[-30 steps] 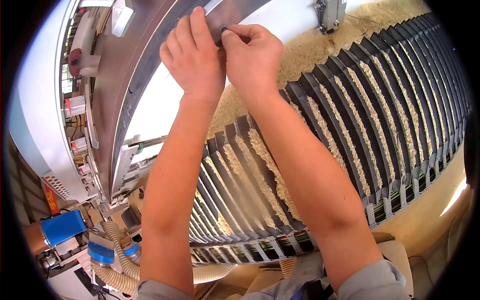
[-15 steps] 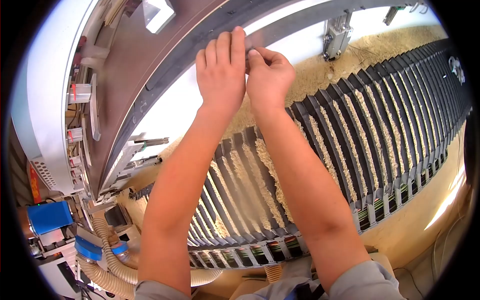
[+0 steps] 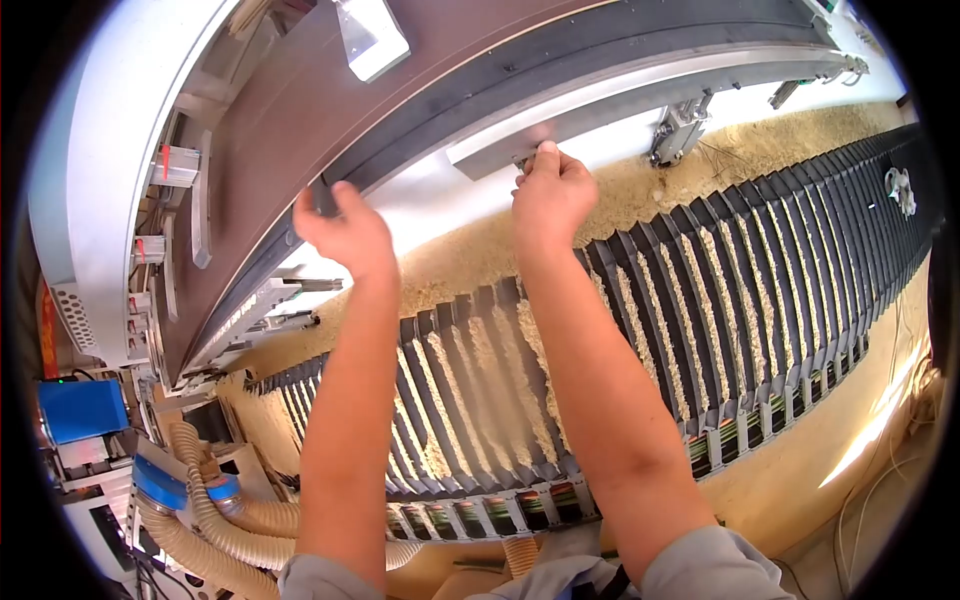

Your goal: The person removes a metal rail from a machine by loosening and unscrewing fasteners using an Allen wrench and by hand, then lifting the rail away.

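My right hand [image 3: 555,200] is closed in a pinch at the lower edge of a long grey metal strip [image 3: 640,100], near the strip's left end. A small dark piece shows by its fingertips, too small to make out. Further left, my left hand [image 3: 350,235] is slightly blurred, its thumb and fingers apart. It is beside the black rail [image 3: 420,150] that borders a brown panel [image 3: 290,120]; whether the fingertips touch the rail I cannot tell.
Below the hands runs a ribbed black cable chain [image 3: 720,300] with wood shavings between its ribs. More sawdust [image 3: 780,145] covers the ledge behind it. A metal bracket [image 3: 682,130] hangs under the strip. Ribbed hoses [image 3: 215,520] and a blue box [image 3: 82,410] are at lower left.
My left hand has come away from beside the right hand, moving left and down, and its fingers have spread. The right hand is slightly lower and right in view, still pinched. The view has shifted.
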Motion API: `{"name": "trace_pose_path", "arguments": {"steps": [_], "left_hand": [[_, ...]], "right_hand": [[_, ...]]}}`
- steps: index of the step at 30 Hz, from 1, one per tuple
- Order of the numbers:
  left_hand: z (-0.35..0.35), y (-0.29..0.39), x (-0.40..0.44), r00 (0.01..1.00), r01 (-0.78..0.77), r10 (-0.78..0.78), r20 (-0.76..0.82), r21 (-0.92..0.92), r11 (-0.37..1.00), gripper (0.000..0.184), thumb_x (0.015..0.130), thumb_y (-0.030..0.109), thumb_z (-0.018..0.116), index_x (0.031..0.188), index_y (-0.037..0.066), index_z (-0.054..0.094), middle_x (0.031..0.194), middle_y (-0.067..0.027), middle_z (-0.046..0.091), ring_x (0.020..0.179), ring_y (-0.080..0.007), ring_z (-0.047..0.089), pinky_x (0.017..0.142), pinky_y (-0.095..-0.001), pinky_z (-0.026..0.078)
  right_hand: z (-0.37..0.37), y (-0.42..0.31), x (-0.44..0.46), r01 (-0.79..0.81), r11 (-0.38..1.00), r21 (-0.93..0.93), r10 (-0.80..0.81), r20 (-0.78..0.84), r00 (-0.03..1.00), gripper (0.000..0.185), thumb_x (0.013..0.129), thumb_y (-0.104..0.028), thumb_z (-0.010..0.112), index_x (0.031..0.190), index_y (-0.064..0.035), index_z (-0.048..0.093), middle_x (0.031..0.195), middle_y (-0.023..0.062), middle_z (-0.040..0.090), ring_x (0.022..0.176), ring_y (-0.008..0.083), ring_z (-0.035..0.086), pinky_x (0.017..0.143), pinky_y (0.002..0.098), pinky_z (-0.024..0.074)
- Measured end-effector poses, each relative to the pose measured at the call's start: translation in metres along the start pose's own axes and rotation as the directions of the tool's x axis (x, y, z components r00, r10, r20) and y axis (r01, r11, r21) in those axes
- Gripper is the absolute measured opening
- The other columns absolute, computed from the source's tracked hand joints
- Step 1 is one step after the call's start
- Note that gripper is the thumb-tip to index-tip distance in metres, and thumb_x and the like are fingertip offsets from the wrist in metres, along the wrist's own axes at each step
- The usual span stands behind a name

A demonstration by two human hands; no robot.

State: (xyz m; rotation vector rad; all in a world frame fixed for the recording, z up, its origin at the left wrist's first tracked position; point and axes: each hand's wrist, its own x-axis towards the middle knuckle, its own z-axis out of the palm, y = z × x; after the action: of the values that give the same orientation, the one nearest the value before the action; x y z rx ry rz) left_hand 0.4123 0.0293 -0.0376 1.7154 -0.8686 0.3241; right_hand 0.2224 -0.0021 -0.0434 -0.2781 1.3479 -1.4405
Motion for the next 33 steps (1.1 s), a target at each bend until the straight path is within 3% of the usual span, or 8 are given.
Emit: {"name": "trace_pose_path", "arguments": {"steps": [2, 5, 8, 12, 16, 20, 23, 33], "left_hand": [[0.004, 0.012, 0.029, 0.955, 0.295, -0.284, -0.081, 0.315, 0.902, 0.061, 0.092, 0.035, 0.064, 0.138, -0.003, 0.05, 0.142, -0.0212, 0.05, 0.133, -0.0332, 0.047, 0.115, -0.0464, 0.032], [0.04, -0.018, 0.055, 0.946, 0.318, -0.267, -0.183, 0.677, 0.664, 0.055, 0.092, 0.04, 0.062, 0.127, -0.002, 0.058, 0.14, -0.0215, 0.053, 0.132, -0.0361, 0.048, 0.109, -0.0451, 0.038], [0.036, 0.018, 0.054, 0.901, 0.404, -0.402, -0.16, 0.646, 0.648, 0.046, 0.091, 0.039, 0.06, 0.12, 0.004, 0.065, 0.135, -0.0164, 0.06, 0.131, -0.0342, 0.05, 0.113, -0.049, 0.033], [0.05, 0.005, 0.054, 0.902, 0.425, -0.352, -0.252, 0.663, 0.616, 0.053, 0.093, 0.04, 0.053, 0.131, 0.004, 0.061, 0.145, -0.0165, 0.054, 0.142, -0.0315, 0.041, 0.123, -0.0509, 0.017], [0.052, 0.004, 0.055, 0.906, 0.419, -0.334, -0.261, 0.673, 0.61, 0.053, 0.094, 0.04, 0.054, 0.133, 0.005, 0.06, 0.144, -0.0147, 0.054, 0.141, -0.0305, 0.042, 0.123, -0.0509, 0.018], [0.052, 0.004, 0.055, 0.913, 0.404, -0.312, -0.262, 0.686, 0.606, 0.051, 0.094, 0.04, 0.054, 0.131, 0.006, 0.06, 0.144, -0.0137, 0.055, 0.14, -0.0297, 0.042, 0.122, -0.0516, 0.019], [0.062, -0.02, 0.052, 0.935, 0.32, -0.059, -0.351, 0.759, 0.567, 0.036, 0.091, 0.036, 0.064, 0.114, 0.009, 0.062, 0.129, -0.0091, 0.063, 0.128, -0.0283, 0.054, 0.114, -0.0568, 0.031], [0.06, -0.015, 0.052, 0.945, 0.321, -0.14, -0.295, 0.761, 0.565, 0.042, 0.09, 0.036, 0.061, 0.121, 0.007, 0.059, 0.136, -0.0111, 0.059, 0.134, -0.0296, 0.048, 0.115, -0.0578, 0.027]], "right_hand": [[0.003, -0.003, 0.001, 0.01, 0.997, -0.078, -0.012, -0.027, 1.0, 0.031, 0.105, -0.022, 0.057, 0.102, 0.0076, 0.063, 0.093, 0.0163, 0.069, 0.085, 0.0248, 0.065, 0.079, 0.0387, 0.0523], [0.008, -0.011, -0.008, 0.047, 0.971, -0.235, -0.068, -0.081, 0.994, 0.034, 0.106, -0.024, 0.054, 0.105, 0.0084, 0.064, 0.096, 0.0204, 0.07, 0.087, 0.0304, 0.067, 0.08, 0.0426, 0.0515], [0.002, -0.013, -0.013, 0.212, 0.851, -0.48, -0.242, 0.0, 0.97, 0.033, 0.105, -0.024, 0.054, 0.108, 0.0078, 0.064, 0.096, 0.0207, 0.07, 0.088, 0.0309, 0.068, 0.08, 0.0425, 0.0516], [0.001, -0.006, -0.015, 0.302, 0.847, -0.438, -0.321, 0.032, 0.947, 0.032, 0.105, -0.023, 0.054, 0.109, 0.0064, 0.067, 0.095, 0.0208, 0.07, 0.086, 0.0311, 0.068, 0.079, 0.0426, 0.0519], [0.007, -0.005, -0.011, 0.234, 0.863, -0.447, -0.274, -0.024, 0.962, 0.032, 0.105, -0.024, 0.055, 0.094, 0.005, 0.063, 0.078, 0.008, 0.064, 0.068, 0.0157, 0.057, 0.063, 0.034, 0.0467], [0.007, 0.008, 0.007, -0.059, 0.998, -0.007, 0.058, -0.058, 0.997, 0.034, 0.106, -0.029, 0.052, 0.09, 0.0005, 0.062, 0.068, 0.0031, 0.054, 0.057, 0.0142, 0.05, 0.053, 0.0337, 0.0446], [0.001, -0.014, -0.001, -0.26, 0.958, 0.123, 0.253, 0.071, 0.965, 0.035, 0.106, -0.031, 0.052, 0.092, -0.0003, 0.061, 0.068, 0.002, 0.052, 0.055, 0.0137, 0.049, 0.05, 0.0322, 0.0443], [0.002, -0.012, -0.003, 0.012, 0.992, -0.122, -0.015, -0.022, 1.0, 0.02, 0.102, -0.016, 0.06, 0.097, 0.0041, 0.061, 0.08, 0.0058, 0.06, 0.06, 0.0101, 0.053, 0.054, 0.0287, 0.0439]]}}
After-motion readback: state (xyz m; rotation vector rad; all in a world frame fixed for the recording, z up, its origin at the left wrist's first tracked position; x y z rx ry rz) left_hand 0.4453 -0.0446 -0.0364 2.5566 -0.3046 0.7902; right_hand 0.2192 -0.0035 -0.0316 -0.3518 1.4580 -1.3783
